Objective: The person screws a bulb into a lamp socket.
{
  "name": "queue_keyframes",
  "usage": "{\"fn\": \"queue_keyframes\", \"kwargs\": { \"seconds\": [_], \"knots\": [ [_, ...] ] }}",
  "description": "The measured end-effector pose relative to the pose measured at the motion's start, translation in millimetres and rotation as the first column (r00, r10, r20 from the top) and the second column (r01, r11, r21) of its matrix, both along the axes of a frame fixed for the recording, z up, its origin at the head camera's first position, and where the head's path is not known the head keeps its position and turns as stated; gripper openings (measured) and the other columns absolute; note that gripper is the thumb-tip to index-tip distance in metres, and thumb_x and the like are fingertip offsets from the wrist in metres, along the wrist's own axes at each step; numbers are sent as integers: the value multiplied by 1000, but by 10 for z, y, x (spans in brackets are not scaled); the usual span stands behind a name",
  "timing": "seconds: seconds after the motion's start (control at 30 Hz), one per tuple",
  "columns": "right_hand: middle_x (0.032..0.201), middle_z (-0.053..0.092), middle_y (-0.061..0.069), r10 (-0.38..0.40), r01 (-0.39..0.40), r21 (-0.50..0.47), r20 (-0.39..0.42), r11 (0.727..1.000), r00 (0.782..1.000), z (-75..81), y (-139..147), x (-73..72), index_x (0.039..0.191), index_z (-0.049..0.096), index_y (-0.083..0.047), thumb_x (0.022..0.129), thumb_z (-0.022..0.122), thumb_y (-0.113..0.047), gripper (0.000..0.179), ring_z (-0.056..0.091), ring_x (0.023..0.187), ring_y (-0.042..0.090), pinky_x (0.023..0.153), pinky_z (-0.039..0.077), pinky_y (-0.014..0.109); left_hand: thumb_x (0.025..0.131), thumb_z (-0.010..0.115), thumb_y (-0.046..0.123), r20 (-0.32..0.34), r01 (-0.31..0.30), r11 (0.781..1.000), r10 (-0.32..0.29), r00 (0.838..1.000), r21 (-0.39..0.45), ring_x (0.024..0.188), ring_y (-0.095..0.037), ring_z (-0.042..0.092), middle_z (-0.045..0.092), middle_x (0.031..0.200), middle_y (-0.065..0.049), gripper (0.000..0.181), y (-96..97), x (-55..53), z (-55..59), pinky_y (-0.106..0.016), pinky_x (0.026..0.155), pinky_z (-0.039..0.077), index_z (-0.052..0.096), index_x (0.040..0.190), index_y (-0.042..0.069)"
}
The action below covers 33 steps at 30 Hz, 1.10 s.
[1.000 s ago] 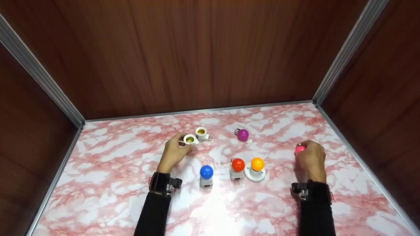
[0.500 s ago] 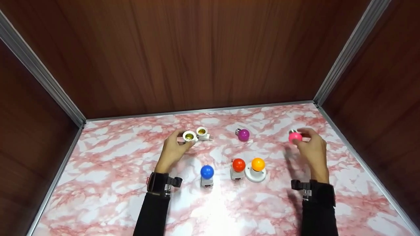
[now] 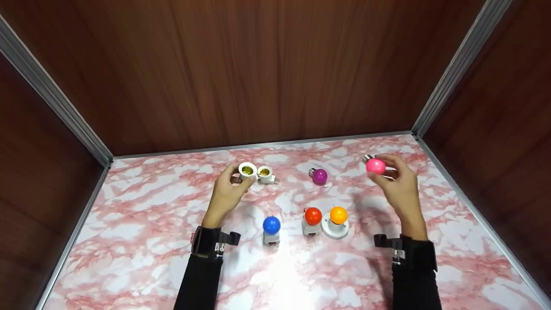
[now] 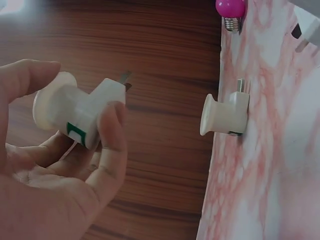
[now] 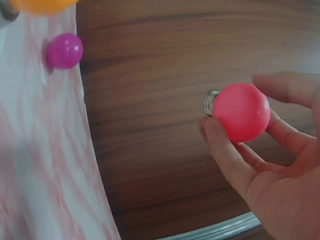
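Pink and round, a threaded bulb (image 5: 242,111) is pinched by the right grip (image 3: 402,187), a white socket (image 4: 82,107) by the left grip (image 3: 224,193).

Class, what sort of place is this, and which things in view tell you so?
Probably a purpose-built recording booth: dark wood-grain panels with metal corner rails enclose a pink-and-white marble-patterned tabletop on the sides in view, and a small camera is strapped to each wrist.

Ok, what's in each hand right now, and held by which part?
The left hand holds a white socket by its body; the right hand holds the pink bulb by its globe.
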State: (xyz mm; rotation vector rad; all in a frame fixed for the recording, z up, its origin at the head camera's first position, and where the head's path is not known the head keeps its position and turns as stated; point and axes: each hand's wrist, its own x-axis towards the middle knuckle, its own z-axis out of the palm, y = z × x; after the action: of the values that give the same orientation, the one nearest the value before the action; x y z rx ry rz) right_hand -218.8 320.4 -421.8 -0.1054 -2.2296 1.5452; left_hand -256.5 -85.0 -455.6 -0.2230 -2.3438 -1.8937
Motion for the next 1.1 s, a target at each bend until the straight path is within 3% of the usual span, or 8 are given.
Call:
{"fn": "queue_keyframes", "kwargs": {
  "seconds": [0.17,0.3,0.53,0.87,1.1],
  "knots": [
    [121,70,4,16,-16,49,-8,999,1000,13,-107,3,135,67,-9,86,86,-1,53,67,94,3,85,57,7,93,79,5,-8,42,997,-42,999,60,96,-19,70,70,122,-21,47,17,14,26,-19,76,62,64,137,0],
    [128,71,15,45,-44,64,-17,997,999,37,-191,13,137,66,-9,88,84,-1,52,66,96,3,85,56,6,91,77,-1,-22,45,998,-44,999,51,101,-20,70,70,128,-24,50,29,29,25,-16,79,61,64,138,-2],
    [129,72,20,99,-96,44,-62,994,993,62,-276,38,137,64,-4,90,81,1,51,68,96,-1,86,59,8,89,77,-2,-48,26,999,-25,999,31,106,-26,70,71,129,-25,49,55,62,61,-15,84,57,62,136,-3],
    [116,75,-3,117,-115,19,-82,993,990,58,-364,39,132,65,1,87,84,1,49,69,98,-1,87,59,11,89,79,1,-97,33,999,-32,995,4,105,-19,70,74,126,-21,46,47,80,107,-25,90,60,65,132,1],
    [113,70,-12,137,-139,-16,-88,990,987,42,-422,29,130,69,1,86,85,1,47,70,94,1,88,61,10,90,80,3,-148,52,999,-53,987,-15,103,-20,73,77,119,-19,44,33,91,119,-21,84,61,70,132,5]
  ]
}}
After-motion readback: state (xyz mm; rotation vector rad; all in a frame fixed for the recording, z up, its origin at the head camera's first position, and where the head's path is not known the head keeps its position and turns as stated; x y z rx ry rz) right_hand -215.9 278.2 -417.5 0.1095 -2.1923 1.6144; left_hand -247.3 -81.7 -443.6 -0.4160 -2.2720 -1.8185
